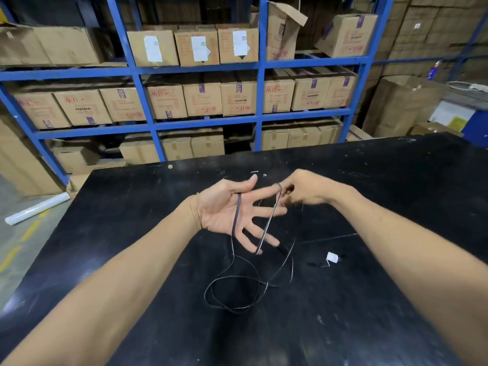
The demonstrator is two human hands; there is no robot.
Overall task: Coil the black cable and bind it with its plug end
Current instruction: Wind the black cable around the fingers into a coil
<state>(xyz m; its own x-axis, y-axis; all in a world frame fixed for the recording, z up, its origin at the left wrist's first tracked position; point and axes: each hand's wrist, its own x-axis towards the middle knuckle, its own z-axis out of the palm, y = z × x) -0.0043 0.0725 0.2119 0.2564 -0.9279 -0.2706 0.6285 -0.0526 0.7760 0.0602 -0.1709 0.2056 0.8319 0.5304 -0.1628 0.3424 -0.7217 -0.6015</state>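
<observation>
A thin black cable [235, 286] hangs from my hands and lies in loose loops on the black table [369, 299]. My left hand [224, 210] is held palm up with its fingers spread; the cable runs across the palm below the thumb and loops over the fingertip near the right hand. My right hand [303, 190] pinches the cable at that fingertip, just to the right of the left hand. A strand drops from each side down to the loops. The plug end is not clearly visible against the dark table.
A small white tag [332, 257] lies on the table to the right of the loops. Blue shelving [260, 75] full of cardboard boxes stands behind the table. A white roll [37, 208] lies on the floor at the left.
</observation>
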